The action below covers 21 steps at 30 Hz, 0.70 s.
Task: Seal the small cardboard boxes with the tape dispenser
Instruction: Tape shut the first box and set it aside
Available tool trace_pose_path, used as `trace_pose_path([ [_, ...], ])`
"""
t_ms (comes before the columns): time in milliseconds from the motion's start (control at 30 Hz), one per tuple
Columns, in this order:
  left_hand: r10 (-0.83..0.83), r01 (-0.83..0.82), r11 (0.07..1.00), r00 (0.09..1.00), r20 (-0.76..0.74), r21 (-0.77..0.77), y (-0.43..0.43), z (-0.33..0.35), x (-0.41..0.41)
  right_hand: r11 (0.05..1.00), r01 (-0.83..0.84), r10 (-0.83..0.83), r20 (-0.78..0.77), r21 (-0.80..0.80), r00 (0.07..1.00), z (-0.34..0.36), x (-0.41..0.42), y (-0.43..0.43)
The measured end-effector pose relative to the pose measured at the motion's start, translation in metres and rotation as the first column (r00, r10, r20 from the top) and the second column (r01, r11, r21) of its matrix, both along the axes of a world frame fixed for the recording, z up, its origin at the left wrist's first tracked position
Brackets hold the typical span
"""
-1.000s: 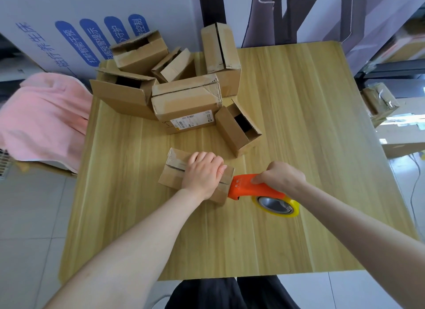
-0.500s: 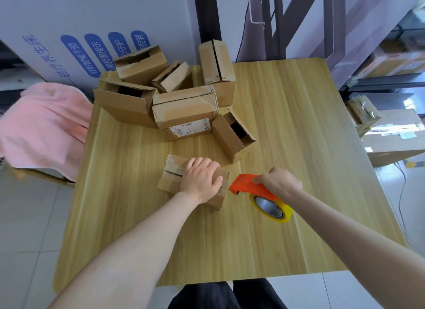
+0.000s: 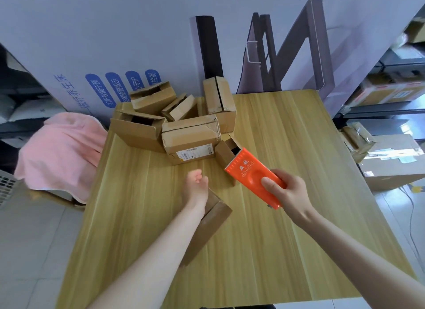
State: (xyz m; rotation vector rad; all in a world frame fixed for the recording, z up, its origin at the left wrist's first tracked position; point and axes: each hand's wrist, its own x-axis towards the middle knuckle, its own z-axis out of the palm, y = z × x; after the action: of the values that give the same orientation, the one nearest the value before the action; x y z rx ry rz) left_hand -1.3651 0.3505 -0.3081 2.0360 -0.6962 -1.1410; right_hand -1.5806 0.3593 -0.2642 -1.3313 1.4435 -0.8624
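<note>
Head view: tape dispenser [image 3: 250, 177] is gripped by right hand [image 3: 288, 193]. Left hand [image 3: 195, 185] fingers are curled; whether near box [image 3: 208, 226] is held cannot be told. Piled boxes [image 3: 138, 130] are judged still unsealed.

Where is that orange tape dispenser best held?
By its near end, from the person's side, as the right hand grips the tape dispenser now: the thumb lies by its oval dent, and the toothed cutter is on the far end.

Bright, soft daylight; fisheye warp.
Glare on floor [image 3: 386, 207] at yr right, tape dispenser [image 3: 250, 177] sharp, shelves [image 3: 388, 62] at edge bent & smeary.
</note>
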Motion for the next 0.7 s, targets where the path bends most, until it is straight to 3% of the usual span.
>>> trace_pose_path([
  [100, -0.208, 0.166, 0.958, 0.964, -0.164, -0.235, -0.012, 0.056, 0.013, 0.998, -0.007, 0.011, 0.053, -0.069, 0.999, 0.013, 0.001, -0.001],
  [267, -0.499, 0.443, 0.851, 0.849, -0.173, -0.282, -0.015, 0.116, 0.031, 0.989, -0.029, 0.040, 0.080, -0.143, 0.996, 0.028, 0.011, -0.005],
  [500, -0.571, 0.524, 0.783, 0.820, -0.051, -0.336, -0.012, 0.138, 0.039, 0.981, -0.061, 0.076, 0.074, -0.187, 0.994, 0.041, 0.024, -0.011],
  [700, -0.497, 0.441, 0.842, 0.858, -0.129, -0.310, -0.019, 0.138, 0.045, 0.983, -0.092, 0.113, 0.127, -0.158, 0.985, 0.050, 0.031, -0.013],
])
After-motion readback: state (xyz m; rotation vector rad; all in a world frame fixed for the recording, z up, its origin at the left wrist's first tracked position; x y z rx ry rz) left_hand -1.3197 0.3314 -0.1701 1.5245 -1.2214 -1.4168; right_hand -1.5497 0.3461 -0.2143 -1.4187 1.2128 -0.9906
